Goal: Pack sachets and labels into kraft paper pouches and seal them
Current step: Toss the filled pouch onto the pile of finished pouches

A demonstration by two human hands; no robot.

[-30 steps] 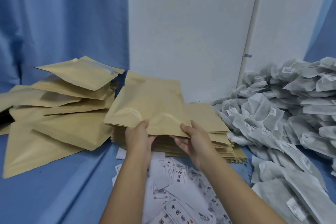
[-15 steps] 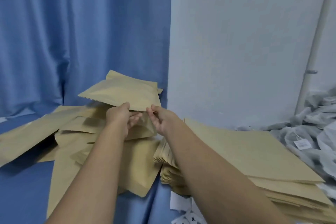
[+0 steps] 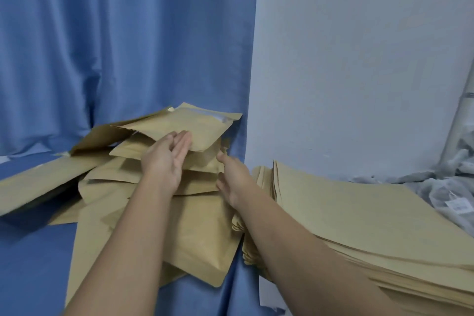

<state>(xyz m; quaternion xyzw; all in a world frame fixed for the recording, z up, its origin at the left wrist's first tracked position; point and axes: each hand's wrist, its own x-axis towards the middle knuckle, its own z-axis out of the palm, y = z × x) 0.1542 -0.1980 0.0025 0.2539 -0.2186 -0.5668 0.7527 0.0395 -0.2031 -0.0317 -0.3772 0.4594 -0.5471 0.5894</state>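
Fingers of the left hand (image 3: 164, 161) lie straight against the near edge of the puffy tan kraft paper pouch (image 3: 179, 124) topping the heap of pouches (image 3: 200, 238) beneath them; the right hand (image 3: 232, 182), just beside, is relaxed and empty. A stray nudge could slide that tilted pouch off.

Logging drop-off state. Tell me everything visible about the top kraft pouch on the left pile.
The top kraft pouch is tan paper, roughly rectangular with a rounded near corner. A whitish strip shows along its far right end, likely the mouth. It lies slightly tilted on the pile of pouches, near the blue curtain. Straight fingers of the left hand overlap its near edge; the right hand is clear of it.
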